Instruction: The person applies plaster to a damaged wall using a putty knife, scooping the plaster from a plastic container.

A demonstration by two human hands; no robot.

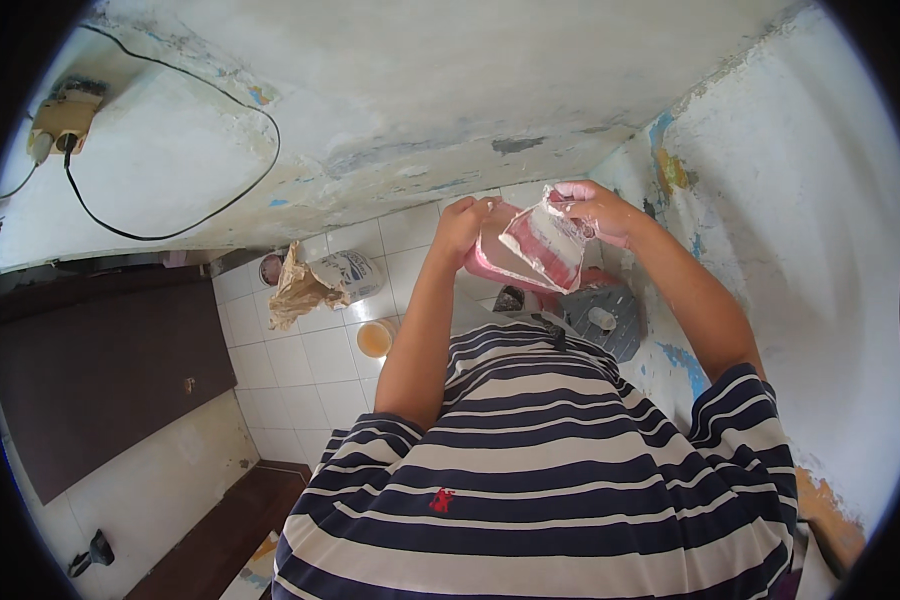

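In front of my chest, my left hand [458, 234] grips the left edge of a pink plastic tray [490, 262]. My right hand [596, 214] is closed on a flat pink spreader [554, 258] with a thick band of white paste across it. The spreader overlaps the tray, and whether the two touch cannot be made out. White paste also coats the fingers of my right hand. Parts of the tray are hidden behind the spreader.
On the tiled floor to the left lie a torn brown paper bag [298, 292] and a white printed sack [354, 276]. A cup of tan liquid [374, 340] stands nearer. A grey stool [618, 322] is below my right arm. A black cable [276, 150] hangs on the patchy wall.
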